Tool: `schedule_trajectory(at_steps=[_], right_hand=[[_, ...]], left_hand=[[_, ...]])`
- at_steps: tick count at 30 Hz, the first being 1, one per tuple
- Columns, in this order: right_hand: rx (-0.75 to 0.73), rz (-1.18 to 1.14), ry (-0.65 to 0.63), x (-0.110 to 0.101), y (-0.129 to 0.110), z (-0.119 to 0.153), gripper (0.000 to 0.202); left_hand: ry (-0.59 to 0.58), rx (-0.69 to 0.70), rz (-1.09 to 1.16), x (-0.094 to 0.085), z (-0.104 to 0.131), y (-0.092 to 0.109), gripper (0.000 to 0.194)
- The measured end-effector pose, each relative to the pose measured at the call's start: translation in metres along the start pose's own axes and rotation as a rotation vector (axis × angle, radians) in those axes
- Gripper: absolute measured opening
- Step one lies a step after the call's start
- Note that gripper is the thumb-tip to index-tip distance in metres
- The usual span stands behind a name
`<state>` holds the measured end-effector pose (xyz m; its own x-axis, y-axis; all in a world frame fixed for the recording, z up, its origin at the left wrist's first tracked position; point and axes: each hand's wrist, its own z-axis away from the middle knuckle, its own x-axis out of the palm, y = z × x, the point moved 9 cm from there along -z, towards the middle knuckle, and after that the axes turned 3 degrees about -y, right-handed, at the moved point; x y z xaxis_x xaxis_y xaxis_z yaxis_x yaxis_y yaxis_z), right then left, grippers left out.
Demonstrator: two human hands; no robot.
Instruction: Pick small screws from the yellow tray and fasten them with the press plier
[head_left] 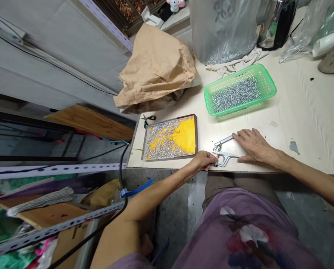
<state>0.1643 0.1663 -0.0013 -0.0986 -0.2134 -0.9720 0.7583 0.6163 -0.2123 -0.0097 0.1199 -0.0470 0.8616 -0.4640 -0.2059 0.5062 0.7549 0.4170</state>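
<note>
Silver spring-loaded pliers [225,158] lie at the table's front edge, their two handles spread apart. My right hand [253,145] rests over the handle ends, fingers by the upper one and thumb by the lower one. At the pliers' jaw end, my left hand [206,160] is closed in a pinch. Whatever sits between its fingertips is too small to make out; a small red spot shows beside them. To the left is a shallow tray [196,134] with a yellow bottom and many small silver metal pins [167,140] scattered in it.
Behind the pliers stands a green plastic basket [208,106] of similar metal pieces. Crumpled brown paper [158,67], small scissors [148,118], a large clear plastic bag [222,30], a cloth [236,65] and a kettle [277,24] are also on the table [309,123].
</note>
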Motion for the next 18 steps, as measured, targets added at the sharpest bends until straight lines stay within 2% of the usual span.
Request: schedule_trajectory(at_steps=[8,18], right_hand=[[0.025,-0.035,0.016,-0.011,-0.010,0.008,0.072],[0.045,-0.054,0.041,-0.001,-0.005,0.014,0.068]], left_hand=[[0.004,0.017,-0.004,0.000,0.001,-0.003,0.021],[-0.023,0.058,0.012,0.002,-0.002,-0.007,0.020]])
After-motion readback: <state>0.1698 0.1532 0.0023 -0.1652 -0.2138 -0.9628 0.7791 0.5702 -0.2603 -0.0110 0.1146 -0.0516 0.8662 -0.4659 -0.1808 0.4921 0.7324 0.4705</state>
